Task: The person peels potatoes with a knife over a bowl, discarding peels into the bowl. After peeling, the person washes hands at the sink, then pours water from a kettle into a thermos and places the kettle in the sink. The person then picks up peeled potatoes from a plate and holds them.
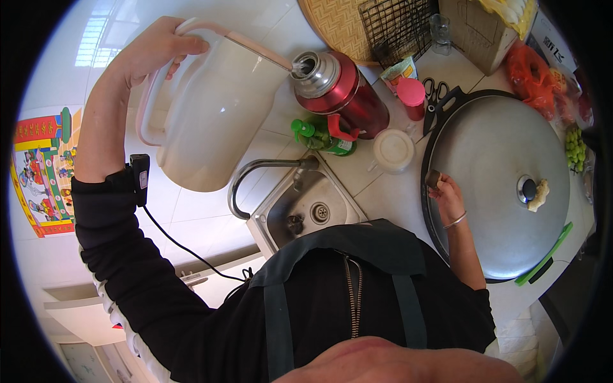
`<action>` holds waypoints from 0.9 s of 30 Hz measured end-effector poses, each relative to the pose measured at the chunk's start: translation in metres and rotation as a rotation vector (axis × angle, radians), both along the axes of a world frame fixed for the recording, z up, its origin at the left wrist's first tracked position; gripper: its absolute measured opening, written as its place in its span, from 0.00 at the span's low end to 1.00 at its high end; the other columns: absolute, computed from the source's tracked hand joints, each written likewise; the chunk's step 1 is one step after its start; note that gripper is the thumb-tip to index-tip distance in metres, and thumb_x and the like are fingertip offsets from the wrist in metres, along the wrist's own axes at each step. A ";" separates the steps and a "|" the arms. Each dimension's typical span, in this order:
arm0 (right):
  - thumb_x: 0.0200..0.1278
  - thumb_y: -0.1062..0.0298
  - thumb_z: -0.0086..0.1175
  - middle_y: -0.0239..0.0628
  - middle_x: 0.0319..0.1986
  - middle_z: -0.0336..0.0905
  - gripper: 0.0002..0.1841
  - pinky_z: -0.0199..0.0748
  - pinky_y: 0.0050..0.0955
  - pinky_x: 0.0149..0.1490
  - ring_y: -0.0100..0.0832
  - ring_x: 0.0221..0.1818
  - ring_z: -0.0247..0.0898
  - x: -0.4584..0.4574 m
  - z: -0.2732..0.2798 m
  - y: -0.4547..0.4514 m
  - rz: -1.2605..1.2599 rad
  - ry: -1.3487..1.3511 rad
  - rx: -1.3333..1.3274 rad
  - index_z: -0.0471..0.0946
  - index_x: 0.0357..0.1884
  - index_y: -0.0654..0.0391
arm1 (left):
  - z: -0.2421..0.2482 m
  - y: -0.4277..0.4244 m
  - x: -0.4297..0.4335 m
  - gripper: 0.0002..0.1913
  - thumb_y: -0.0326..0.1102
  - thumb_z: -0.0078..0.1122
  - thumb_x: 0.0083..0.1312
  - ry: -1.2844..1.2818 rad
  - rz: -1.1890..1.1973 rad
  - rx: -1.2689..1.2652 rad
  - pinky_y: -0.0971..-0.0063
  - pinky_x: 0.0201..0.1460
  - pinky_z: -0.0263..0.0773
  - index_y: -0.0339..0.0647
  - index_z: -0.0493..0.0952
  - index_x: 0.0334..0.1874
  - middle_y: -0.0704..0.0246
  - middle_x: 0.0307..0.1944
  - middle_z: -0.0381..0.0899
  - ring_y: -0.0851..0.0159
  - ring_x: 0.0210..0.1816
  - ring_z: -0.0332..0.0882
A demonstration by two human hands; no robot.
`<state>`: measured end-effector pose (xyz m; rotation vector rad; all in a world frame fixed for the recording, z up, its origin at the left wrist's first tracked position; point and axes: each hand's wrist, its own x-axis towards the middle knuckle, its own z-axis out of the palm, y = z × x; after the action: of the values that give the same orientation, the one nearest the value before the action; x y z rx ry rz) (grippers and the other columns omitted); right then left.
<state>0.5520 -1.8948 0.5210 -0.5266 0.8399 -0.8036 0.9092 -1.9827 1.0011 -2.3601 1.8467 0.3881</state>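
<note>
My left hand grips the handle of a large white jug with pink trim, tilted so its spout meets the mouth of a red metal thermos flask. Clear liquid runs from the spout into the flask's opening. The flask leans in this view, and its red handle faces the sink. Between the fingers of my right hand is a small brown cylindrical stopper, held over the rim of a large lidded pan. A piece of ginger root lies beside the lid's black knob.
A steel sink with a curved faucet lies before my body. Near the flask are a green pump bottle, a whitish cup, a pink-lidded jar and scissors. Behind stand a wire rack, a glass and a cardboard box.
</note>
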 end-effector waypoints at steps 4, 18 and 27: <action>0.58 0.59 0.53 0.31 0.37 0.75 0.21 0.67 0.22 0.44 0.22 0.37 0.70 0.001 -0.003 -0.001 0.018 0.004 -0.011 0.70 0.50 0.60 | 0.000 -0.003 -0.001 0.13 0.35 0.57 0.57 0.011 0.001 -0.007 0.82 0.17 0.59 0.33 0.77 0.39 0.75 0.16 0.65 0.77 0.13 0.62; 0.58 0.60 0.52 0.32 0.37 0.74 0.20 0.67 0.23 0.45 0.23 0.38 0.70 -0.001 -0.005 -0.005 -0.004 -0.019 -0.005 0.69 0.50 0.61 | -0.004 -0.025 -0.008 0.14 0.36 0.57 0.57 -0.027 -0.045 0.067 0.82 0.17 0.61 0.32 0.77 0.41 0.73 0.16 0.68 0.76 0.13 0.64; 0.59 0.62 0.52 0.32 0.38 0.75 0.19 0.66 0.22 0.44 0.23 0.38 0.69 0.001 -0.009 -0.011 -0.012 -0.067 -0.006 0.70 0.50 0.61 | -0.009 -0.039 -0.014 0.16 0.36 0.57 0.57 -0.055 -0.066 0.089 0.83 0.18 0.61 0.33 0.77 0.44 0.73 0.16 0.68 0.77 0.13 0.64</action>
<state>0.5533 -1.9058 0.5120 -0.4982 0.7794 -0.8305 0.8956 -2.0216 0.9921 -2.2239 1.8380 0.3858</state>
